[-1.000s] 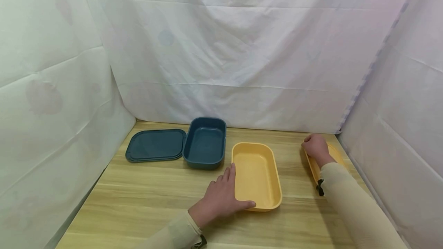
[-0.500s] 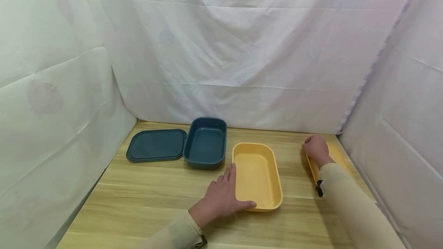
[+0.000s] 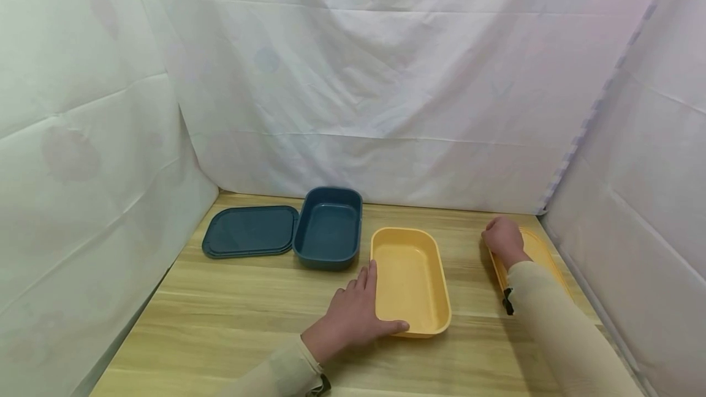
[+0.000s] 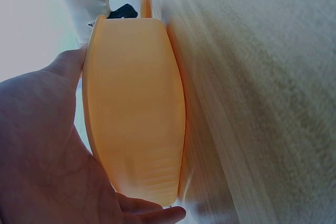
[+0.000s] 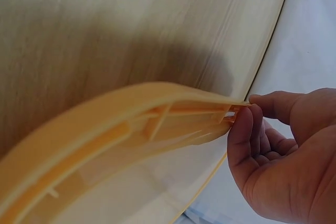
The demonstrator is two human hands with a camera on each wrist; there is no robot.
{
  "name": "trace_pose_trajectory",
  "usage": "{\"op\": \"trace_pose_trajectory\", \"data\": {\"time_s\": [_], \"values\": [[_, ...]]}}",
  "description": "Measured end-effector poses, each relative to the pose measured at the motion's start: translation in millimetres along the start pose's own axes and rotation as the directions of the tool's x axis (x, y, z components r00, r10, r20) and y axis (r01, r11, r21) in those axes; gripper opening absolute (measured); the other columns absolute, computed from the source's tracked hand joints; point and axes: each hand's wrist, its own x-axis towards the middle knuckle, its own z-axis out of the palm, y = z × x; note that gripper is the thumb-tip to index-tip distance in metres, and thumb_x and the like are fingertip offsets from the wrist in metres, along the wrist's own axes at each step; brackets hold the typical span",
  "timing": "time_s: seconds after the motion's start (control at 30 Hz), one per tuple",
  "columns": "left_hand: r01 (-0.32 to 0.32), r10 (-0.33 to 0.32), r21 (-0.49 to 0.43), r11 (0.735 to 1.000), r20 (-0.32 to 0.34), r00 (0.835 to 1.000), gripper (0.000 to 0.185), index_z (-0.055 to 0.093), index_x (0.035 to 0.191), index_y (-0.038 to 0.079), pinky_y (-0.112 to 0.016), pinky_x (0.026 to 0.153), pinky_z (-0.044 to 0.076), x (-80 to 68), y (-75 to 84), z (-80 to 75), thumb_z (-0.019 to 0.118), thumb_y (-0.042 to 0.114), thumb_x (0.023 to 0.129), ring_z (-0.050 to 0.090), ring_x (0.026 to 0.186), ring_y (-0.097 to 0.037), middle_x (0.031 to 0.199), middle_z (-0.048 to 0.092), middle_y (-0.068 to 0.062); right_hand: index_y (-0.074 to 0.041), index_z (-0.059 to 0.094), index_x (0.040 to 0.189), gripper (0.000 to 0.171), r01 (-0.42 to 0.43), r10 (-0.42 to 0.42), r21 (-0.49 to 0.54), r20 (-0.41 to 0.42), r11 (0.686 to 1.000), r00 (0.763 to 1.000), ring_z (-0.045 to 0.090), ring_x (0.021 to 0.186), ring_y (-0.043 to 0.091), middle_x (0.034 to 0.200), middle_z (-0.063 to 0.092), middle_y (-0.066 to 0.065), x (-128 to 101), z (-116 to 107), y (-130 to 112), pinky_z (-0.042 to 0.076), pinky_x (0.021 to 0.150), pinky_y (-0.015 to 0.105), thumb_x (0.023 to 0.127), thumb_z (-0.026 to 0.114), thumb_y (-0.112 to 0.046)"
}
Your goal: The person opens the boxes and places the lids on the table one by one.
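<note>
A yellow lunch box [image 3: 408,280] stands lidless on the table, its hollow facing up. My left hand [image 3: 350,320] lies spread against its near left corner, fingers straight along the left side and thumb on the front rim. In the left wrist view, the box wall [image 4: 136,108] shows between thumb and fingers. Off to the right, my right hand [image 3: 503,239] pinches the far end of a yellow lid [image 3: 535,247]. The right wrist view has thumb and fingers [image 5: 242,145] on the tip of the lid's edge [image 5: 126,114], ribbed underside showing. My right sleeve covers part of the lid.
A dark blue lunch box [image 3: 329,231] sits without its lid behind and left of the yellow one. Its flat blue lid [image 3: 250,231] lies beside it on the left. White cloth walls [image 3: 386,78] enclose the wooden table [image 3: 220,317] at the back and both sides.
</note>
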Motion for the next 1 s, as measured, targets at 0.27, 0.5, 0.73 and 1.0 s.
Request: {"op": "trace_pose_trajectory", "data": {"time_s": [0.27,0.5,0.73,1.0], "values": [[0.002,-0.002,-0.010,1.000,0.008,1.000,0.144,0.011,0.177,0.004,-0.060,0.109,0.049,-0.1,0.0,0.2,0.069,0.094,0.081,0.051,0.149,-0.041,0.175,0.035,-0.022,0.011,0.071,0.115,0.024,-0.015,0.015,-0.024,0.016,1.000,1.000,0.066,0.084,0.035,0.105,0.071,0.025,2.1,3.0,2.2,0.056,0.073,0.048,0.100,0.064,-0.007],[0.005,-0.005,-0.007,1.000,0.007,1.000,0.145,0.011,0.177,0.004,-0.060,0.110,0.049,-0.5,-0.6,0.1,0.067,0.096,0.080,0.051,0.149,-0.041,0.175,0.036,-0.022,-0.005,0.058,0.075,0.023,-0.015,0.015,-0.013,0.020,1.000,1.000,0.054,0.061,0.022,0.068,0.055,0.005,3.1,5.6,3.3,0.042,0.056,0.035,0.099,0.062,-0.005],[0.001,-0.001,-0.006,1.000,0.004,1.000,0.146,0.012,0.177,0.004,-0.061,0.109,0.050,-0.7,-0.5,0.3,0.066,0.098,0.079,0.051,0.149,-0.041,0.175,0.037,-0.022,0.004,0.071,0.092,0.013,-0.002,0.002,-0.017,0.010,1.000,1.000,0.058,0.067,0.026,0.080,0.064,0.012,0.6,5.9,2.7,0.047,0.059,0.038,0.098,0.063,-0.005],[0.008,-0.008,-0.016,1.000,0.013,1.000,0.145,0.011,0.177,0.005,-0.061,0.111,0.049,2.1,-2.5,1.9,0.064,0.098,0.080,0.050,0.150,-0.041,0.175,0.036,-0.022,0.005,0.074,0.096,0.015,0.000,0.000,-0.032,0.013,1.000,1.000,0.059,0.070,0.028,0.082,0.065,0.013,4.3,8.5,3.8,0.048,0.062,0.040,0.097,0.063,-0.006]]}}
